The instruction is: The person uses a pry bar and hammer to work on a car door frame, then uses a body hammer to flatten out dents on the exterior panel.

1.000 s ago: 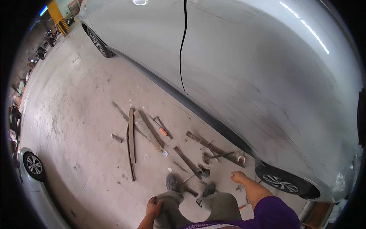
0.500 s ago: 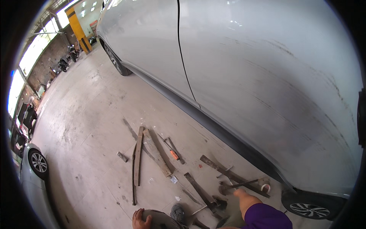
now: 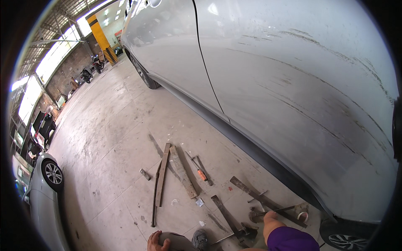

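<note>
My left hand (image 3: pixel 158 241) rests on my grey-trousered knee (image 3: pixel 174 241), fingers spread and holding nothing. From the purple sleeve (image 3: pixel 293 239) my right hand (image 3: pixel 270 216) reaches down among metal tools on the floor. It is at a hammer-like tool, whose dark head (image 3: pixel 254 217) shows beside it and whose thin handle (image 3: pixel 287 208) runs to the right; the fingers are hidden. A long dark metal bar (image 3: pixel 247 189) lies under that handle. To the left, another flat bar (image 3: pixel 224 211) leads to a dark metal piece (image 3: pixel 248 234).
A scratched silver car (image 3: pixel 268 83) fills the right side. On the floor lie wooden strips (image 3: pixel 182 173), a long rod (image 3: pixel 155 196), an orange-handled tool (image 3: pixel 202 175) and a short cylindrical piece (image 3: pixel 145 174). Another car (image 3: pixel 44 201) stands at left.
The whole view has shifted, so the car and floor tools appear further right and lower. My left hand stays on the knee; my right hand stays at the hammer-like tool.
</note>
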`<move>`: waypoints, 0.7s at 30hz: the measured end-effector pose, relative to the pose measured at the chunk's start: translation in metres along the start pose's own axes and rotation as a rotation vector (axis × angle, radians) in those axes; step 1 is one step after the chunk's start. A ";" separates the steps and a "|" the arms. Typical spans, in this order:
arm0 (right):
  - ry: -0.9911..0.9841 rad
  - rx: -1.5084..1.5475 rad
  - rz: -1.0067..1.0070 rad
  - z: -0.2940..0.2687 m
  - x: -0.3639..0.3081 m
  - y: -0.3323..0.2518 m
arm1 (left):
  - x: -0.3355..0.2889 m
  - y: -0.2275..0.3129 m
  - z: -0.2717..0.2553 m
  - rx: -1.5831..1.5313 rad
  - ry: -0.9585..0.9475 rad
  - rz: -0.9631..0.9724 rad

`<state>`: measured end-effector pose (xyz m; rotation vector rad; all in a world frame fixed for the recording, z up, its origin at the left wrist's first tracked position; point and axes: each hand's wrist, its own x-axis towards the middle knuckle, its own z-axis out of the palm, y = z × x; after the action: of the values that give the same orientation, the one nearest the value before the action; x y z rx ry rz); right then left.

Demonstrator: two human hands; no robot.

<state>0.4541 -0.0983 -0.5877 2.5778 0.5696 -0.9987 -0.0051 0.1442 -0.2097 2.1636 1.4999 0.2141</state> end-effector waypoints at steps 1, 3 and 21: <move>-0.021 -0.019 -0.037 -0.007 -0.009 0.000 | -0.001 0.000 0.001 -0.002 0.002 0.000; -0.067 -0.032 -0.100 -0.031 -0.031 0.002 | -0.002 0.006 -0.003 -0.017 -0.002 -0.004; -0.568 1.771 0.263 -0.118 -0.077 -0.022 | 0.064 0.038 0.045 0.135 -0.090 0.206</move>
<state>0.4583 -0.0483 -0.4544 2.8711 -1.4049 -2.7225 0.0689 0.1784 -0.2396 2.4029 1.2748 0.0851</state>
